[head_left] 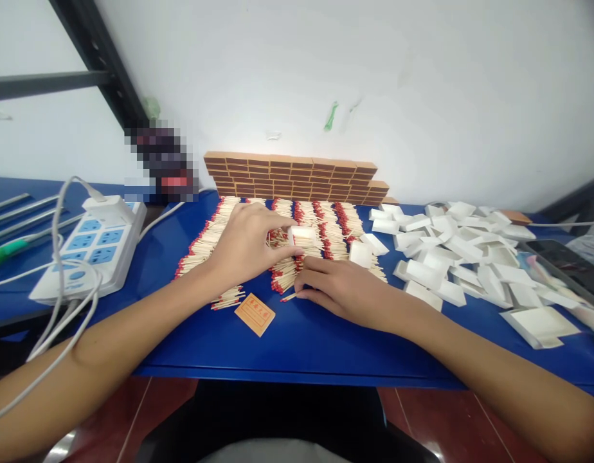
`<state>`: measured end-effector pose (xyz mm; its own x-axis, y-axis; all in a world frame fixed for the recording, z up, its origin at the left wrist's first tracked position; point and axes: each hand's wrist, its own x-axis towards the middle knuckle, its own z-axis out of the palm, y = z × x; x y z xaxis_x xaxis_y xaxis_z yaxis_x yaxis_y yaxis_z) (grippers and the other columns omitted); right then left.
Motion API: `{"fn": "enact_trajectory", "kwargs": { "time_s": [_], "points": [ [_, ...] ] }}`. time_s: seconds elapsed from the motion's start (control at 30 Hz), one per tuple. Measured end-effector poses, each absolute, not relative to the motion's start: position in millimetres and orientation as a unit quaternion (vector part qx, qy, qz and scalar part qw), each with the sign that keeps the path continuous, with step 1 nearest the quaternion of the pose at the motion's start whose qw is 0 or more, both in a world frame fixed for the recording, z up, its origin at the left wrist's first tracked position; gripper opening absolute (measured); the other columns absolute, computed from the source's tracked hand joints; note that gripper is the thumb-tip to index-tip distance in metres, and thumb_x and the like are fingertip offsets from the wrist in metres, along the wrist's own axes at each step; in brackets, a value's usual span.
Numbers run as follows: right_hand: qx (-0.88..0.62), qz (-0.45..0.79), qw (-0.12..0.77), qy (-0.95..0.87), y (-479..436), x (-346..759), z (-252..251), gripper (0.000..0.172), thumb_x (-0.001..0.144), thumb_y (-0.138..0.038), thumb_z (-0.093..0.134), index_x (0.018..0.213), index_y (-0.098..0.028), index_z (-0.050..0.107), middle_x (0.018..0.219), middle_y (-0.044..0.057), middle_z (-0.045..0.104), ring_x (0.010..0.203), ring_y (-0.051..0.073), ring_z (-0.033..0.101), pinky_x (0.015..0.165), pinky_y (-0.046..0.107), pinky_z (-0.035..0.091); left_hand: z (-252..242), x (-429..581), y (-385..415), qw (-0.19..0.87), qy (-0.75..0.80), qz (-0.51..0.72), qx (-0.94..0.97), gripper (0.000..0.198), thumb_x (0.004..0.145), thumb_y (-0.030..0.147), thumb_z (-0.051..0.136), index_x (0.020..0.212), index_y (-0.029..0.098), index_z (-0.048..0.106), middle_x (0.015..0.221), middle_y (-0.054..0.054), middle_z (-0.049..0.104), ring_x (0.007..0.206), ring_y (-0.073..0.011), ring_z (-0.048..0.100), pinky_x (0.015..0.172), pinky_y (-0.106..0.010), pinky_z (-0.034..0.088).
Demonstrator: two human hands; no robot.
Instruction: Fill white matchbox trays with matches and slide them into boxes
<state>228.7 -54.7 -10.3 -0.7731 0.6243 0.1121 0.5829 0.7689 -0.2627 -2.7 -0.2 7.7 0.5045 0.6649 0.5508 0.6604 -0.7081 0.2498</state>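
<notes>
My left hand (249, 241) reaches over rows of red-tipped matches (207, 241) on the blue table. Between its thumb and fingers it grips a small white matchbox tray (304, 233), with some matches visible at its near side. Close below, my right hand (342, 286) is closed, its fingertips pinching a match (289, 297) whose red head points left. An orange matchbox sleeve (255, 314) with printing lies flat in front of the matches. Two white trays (360, 254) rest on the rows just beyond my right hand.
Stacked brown-sided matchboxes (297, 177) form a low wall at the back. Many loose white trays (451, 247) cover the right side, beside a dark phone (569, 267). At left stands a power strip (97, 247) with white cables, one crossing near my left forearm.
</notes>
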Motion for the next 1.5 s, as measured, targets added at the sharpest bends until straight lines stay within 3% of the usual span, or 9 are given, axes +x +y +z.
{"fn": "enact_trajectory", "kwargs": {
  "time_s": [0.3,0.53,0.8,1.4,1.5],
  "points": [
    [-0.33,0.091,0.084,-0.936,-57.8,228.2,-7.7,0.016,0.11,-0.027,0.054,0.105,-0.018,0.066,0.11,0.008,0.068,0.088,0.02,0.069,0.076,0.034,0.052,8.6,-3.2,-1.6,0.0,0.386,0.31,0.869,0.034,0.089,0.051,0.083,0.109,0.024,0.083,0.096,-0.006,0.082,0.092,-0.0274,0.07,0.085,-0.041,0.045],
    [-0.354,0.063,0.192,-0.913,-47.1,247.1,7.2,0.013,0.11,-0.028,0.053,0.103,-0.021,0.063,0.099,0.006,0.067,0.079,0.018,0.065,0.07,0.031,0.049,8.6,-4.3,0.2,-0.011,0.397,0.282,0.873,0.036,0.08,0.046,0.092,0.108,0.025,0.083,0.098,-0.005,0.083,0.095,-0.029,0.069,0.092,-0.044,0.043],
    [-0.398,-0.045,0.247,-0.882,-37.2,259.7,11.9,0.011,0.108,-0.026,0.055,0.101,-0.02,0.061,0.092,0.005,0.062,0.071,0.018,0.056,0.062,0.03,0.043,11.5,0.8,-8.2,0.042,0.377,0.298,0.876,0.036,0.081,0.051,0.09,0.106,0.026,0.083,0.087,-0.003,0.081,0.08,-0.0233,0.067,0.08,-0.038,0.043],
    [-0.377,0.005,0.309,-0.873,-42.8,250.4,9.5,0.007,0.105,-0.024,0.061,0.1,-0.021,0.065,0.084,0.002,0.061,0.071,0.016,0.055,0.062,0.029,0.039,10.9,3.6,-10.4,0.039,0.343,0.344,0.873,0.036,0.08,0.058,0.088,0.1,0.027,0.084,0.077,0.0,0.077,0.076,-0.0218,0.066,0.079,-0.037,0.043],
    [-0.378,0.028,0.275,-0.884,-43.7,252.2,11.3,0.011,0.104,-0.027,0.063,0.095,-0.021,0.066,0.08,0.001,0.062,0.07,0.016,0.056,0.061,0.029,0.039,10.5,0.4,-5.8,0.021,0.372,0.349,0.86,0.036,0.081,0.054,0.089,0.103,0.027,0.083,0.085,-0.002,0.08,0.081,-0.024,0.068,0.081,-0.039,0.045]
  ]
}}
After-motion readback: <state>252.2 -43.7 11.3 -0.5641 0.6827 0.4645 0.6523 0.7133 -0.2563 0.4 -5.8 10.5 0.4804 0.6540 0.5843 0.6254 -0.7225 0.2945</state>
